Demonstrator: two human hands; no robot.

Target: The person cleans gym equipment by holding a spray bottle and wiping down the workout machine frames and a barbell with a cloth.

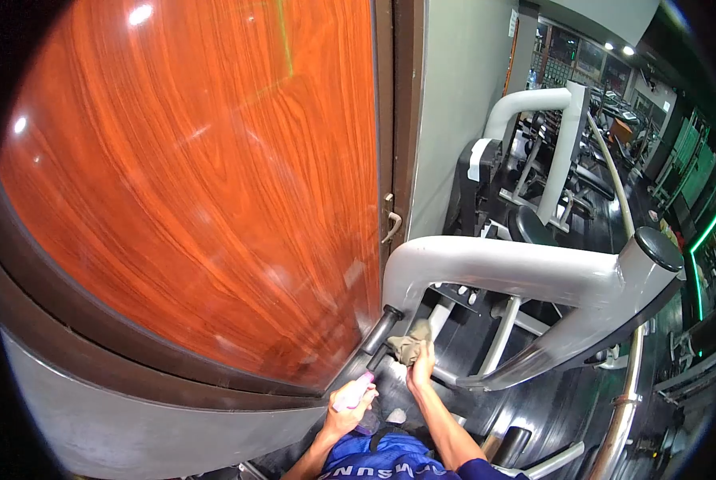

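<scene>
In the head view, a wood-grain door panel (pixel 214 200) walls off your left, its handle (pixel 394 226) at the panel's right edge. To your right, the thick white machine frame (pixel 502 268) curves across, and a pale rail (pixel 632 376) runs from near to far beyond it. Your open room is the dark floor (pixel 486 408) below the frame; between panel and frame the gap is tight, with a black peg (pixel 382 330) jutting into it. Your one container is the pink bottle (pixel 360 390), near and left of the frame; you cannot tell its fill. Your left hand (pixel 348 402) is wrapped around it. Your right hand (pixel 423 368) pinches a beige cloth (pixel 408 350) just beside the peg; contact with the frame is unclear.
</scene>
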